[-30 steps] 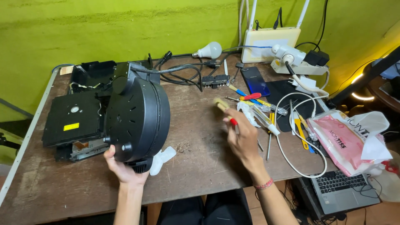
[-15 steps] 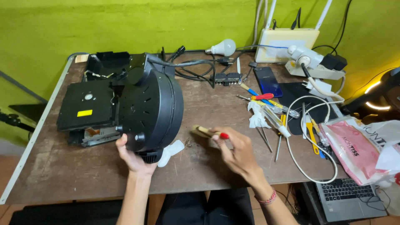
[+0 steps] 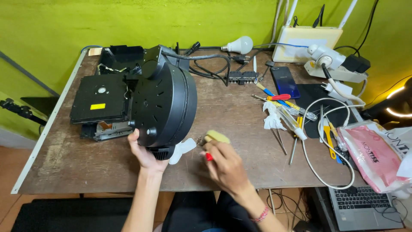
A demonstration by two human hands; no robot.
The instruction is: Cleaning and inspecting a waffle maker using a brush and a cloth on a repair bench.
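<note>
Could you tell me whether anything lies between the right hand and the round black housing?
Only a small white plastic piece lies on the wooden table between the right hand and the round black housing, which the left hand steadies.

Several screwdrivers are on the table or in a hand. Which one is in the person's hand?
The yellow-handled screwdriver with a red part, gripped in the right hand beside the round black device. The other screwdrivers lie untouched on the table, farther right.

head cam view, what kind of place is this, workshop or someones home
Probably a home electronics repair bench: a worn wooden table holds an opened black device, loose screwdrivers and a power strip, with a laptop beside it.
</note>
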